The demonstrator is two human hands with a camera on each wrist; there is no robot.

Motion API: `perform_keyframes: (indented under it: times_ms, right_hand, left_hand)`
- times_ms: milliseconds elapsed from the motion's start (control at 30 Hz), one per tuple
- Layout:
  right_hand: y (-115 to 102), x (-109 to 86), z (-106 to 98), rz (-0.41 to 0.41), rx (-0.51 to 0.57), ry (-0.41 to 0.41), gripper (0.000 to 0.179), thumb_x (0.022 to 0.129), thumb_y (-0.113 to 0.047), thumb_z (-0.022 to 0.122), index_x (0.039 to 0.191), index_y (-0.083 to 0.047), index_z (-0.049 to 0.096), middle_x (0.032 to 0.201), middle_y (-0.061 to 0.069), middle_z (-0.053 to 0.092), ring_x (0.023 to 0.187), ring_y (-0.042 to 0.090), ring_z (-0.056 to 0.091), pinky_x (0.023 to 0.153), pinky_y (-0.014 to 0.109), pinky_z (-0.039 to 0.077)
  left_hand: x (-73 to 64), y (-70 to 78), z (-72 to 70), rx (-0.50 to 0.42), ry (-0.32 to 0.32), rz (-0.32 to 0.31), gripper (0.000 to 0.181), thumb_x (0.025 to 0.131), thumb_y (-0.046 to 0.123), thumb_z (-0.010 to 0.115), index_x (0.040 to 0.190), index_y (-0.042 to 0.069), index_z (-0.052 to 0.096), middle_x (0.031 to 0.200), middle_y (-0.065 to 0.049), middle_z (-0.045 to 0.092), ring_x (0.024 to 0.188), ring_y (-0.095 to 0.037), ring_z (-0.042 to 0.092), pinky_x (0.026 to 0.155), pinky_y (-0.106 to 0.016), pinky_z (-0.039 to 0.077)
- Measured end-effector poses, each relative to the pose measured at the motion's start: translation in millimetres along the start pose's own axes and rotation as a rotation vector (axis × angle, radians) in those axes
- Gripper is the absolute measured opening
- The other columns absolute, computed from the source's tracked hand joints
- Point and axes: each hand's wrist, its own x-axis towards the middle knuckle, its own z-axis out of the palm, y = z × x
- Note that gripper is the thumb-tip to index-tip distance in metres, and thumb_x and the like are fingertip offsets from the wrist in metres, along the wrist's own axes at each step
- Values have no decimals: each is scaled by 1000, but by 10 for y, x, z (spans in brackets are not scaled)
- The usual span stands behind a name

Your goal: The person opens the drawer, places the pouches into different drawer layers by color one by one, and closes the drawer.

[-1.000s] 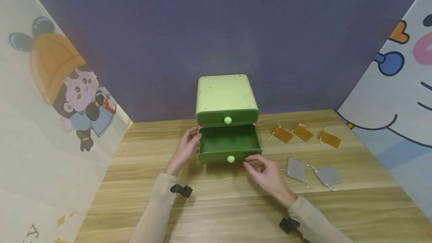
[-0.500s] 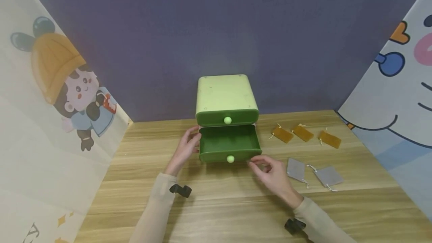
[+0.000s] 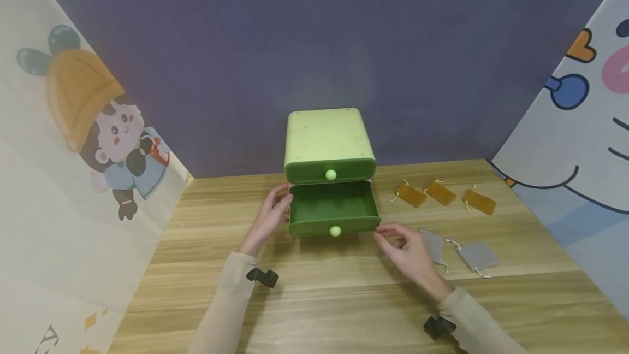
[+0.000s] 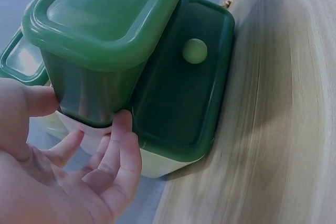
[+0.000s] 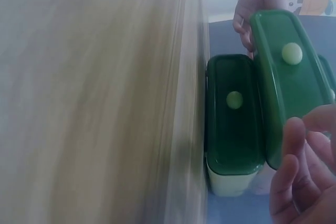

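A small cabinet with a pale green top point(image 3: 324, 133) and dark green drawers stands against the back wall. Its middle drawer point(image 3: 314, 227) is pulled out, with nothing visible inside and a round light-green knob point(image 3: 335, 231) in front. The upper drawer is closed; a lower drawer point(image 4: 173, 87) shows closed in the left wrist view. My left hand point(image 3: 267, 217) rests at the cabinet's left side, fingers loosely bent, fingertips at the drawer's side. My right hand point(image 3: 405, 247) is at the drawer's front right corner, thumb and forefinger apart, holding nothing.
Right of the cabinet lie three mustard drawstring pouches point(image 3: 411, 195) in a row on the wooden table point(image 3: 314, 310). Nearer are two grey drawstring pouches point(image 3: 479, 256), one partly covered by my right hand. Cartoon-printed panels stand at both sides.
My right hand has slid rightward along the drawer's front to its right corner, now overlapping a grey pouch. My left hand and the drawer have stayed in place.
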Motion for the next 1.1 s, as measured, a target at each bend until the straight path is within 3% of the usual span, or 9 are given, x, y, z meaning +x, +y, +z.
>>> perform_keyframes:
  times_ms: [167,333,600,800,933,1100]
  right_hand:
    - [48,-14,-91,-9,-11,2,17,96,-10,78,113,-5,78,99,18,80,49,22,65,44,25,52]
    - [89,-35,-183,-7,-62,2,20,96,-8,78,115,-2,77,100,19,80,50,19,66,45,25,52]
    - [119,-53,-319,53,-120,-3,23,97,-13,78,119,-5,77,105,16,81,47,16,61,39,24,44]
    - [164,-65,-388,37,-135,9,22,96,-12,79,118,-5,78,104,16,81,49,15,63,42,22,45]
    - [200,-77,-429,33,-179,15,21,96,-11,79,116,-5,78,103,15,82,55,12,66,45,22,47]
    - [244,-88,-496,64,-217,11,22,98,-15,78,118,-5,78,106,15,82,71,8,71,58,23,56]
  left_hand:
    - [0,-10,-1,-7,-8,3,58,113,35,52,164,13,36,157,-22,51,123,-38,63,95,-42,60]
    - [-8,-11,-7,-7,-11,13,58,113,35,53,164,12,37,156,-21,52,115,-33,67,91,-39,60]
    - [1,-15,-26,-7,-18,24,59,113,35,54,164,12,37,156,-23,53,102,-25,71,87,-40,59]
    - [-2,-6,-22,-22,-27,22,58,113,35,53,163,11,38,153,-25,54,98,-22,69,85,-41,60]
    - [-9,-10,-25,-18,-26,24,58,113,35,53,163,12,38,152,-24,55,98,-21,69,87,-41,60]
    - [-30,-8,-37,-12,-28,30,58,113,35,54,163,12,38,150,-24,56,98,-22,68,89,-43,59]
